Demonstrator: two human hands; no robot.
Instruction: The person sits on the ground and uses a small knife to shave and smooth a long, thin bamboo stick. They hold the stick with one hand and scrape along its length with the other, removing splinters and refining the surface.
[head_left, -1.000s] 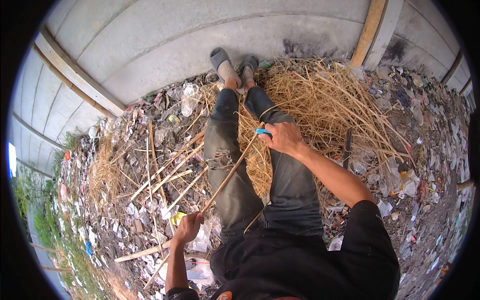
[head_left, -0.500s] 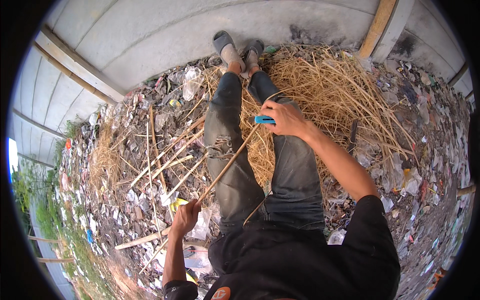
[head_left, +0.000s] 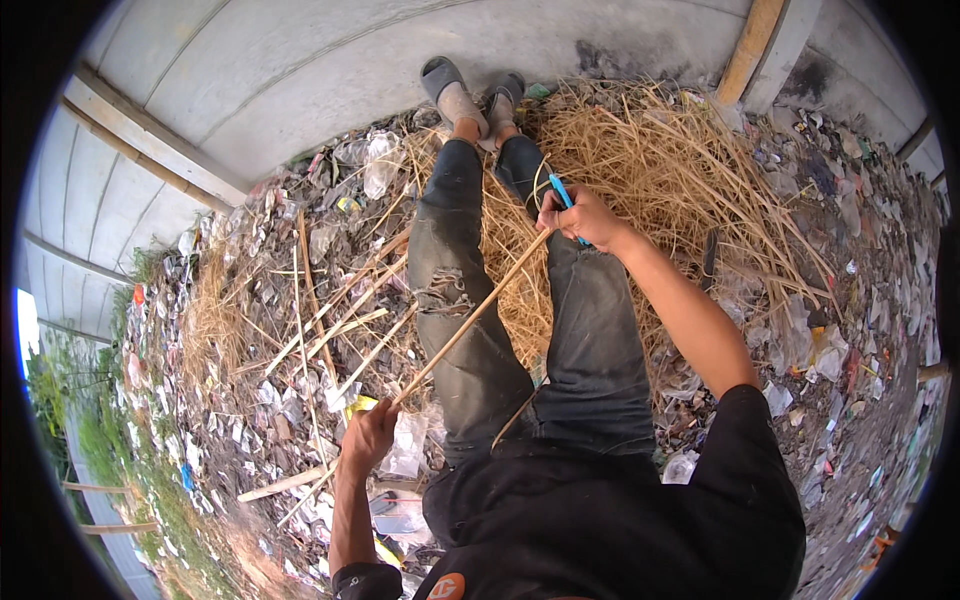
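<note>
My left hand (head_left: 370, 437) is closed around the lower part of a long thin bamboo strip (head_left: 468, 320), which slants up across my left thigh. My right hand (head_left: 594, 219) is closed on a blue utility knife (head_left: 562, 194), its fingers at the strip's far end. The knife points up and away; its blade is hard to make out. A thin pale sliver curls beside the knife above my fingers. My legs in torn dark trousers (head_left: 597, 345) stretch forward under the strip.
A heap of pale shavings (head_left: 640, 150) lies around my feet and to the right. Several split bamboo pieces (head_left: 335, 320) lie on the left. Plastic litter (head_left: 405, 445) covers the ground. A grey concrete wall (head_left: 350, 70) stands beyond my sandals (head_left: 440, 78).
My right hand has turned and shifted slightly right, so the utility knife went from lying crosswise to pointing upward. My left hand stays near the same spot on the bamboo strip.
</note>
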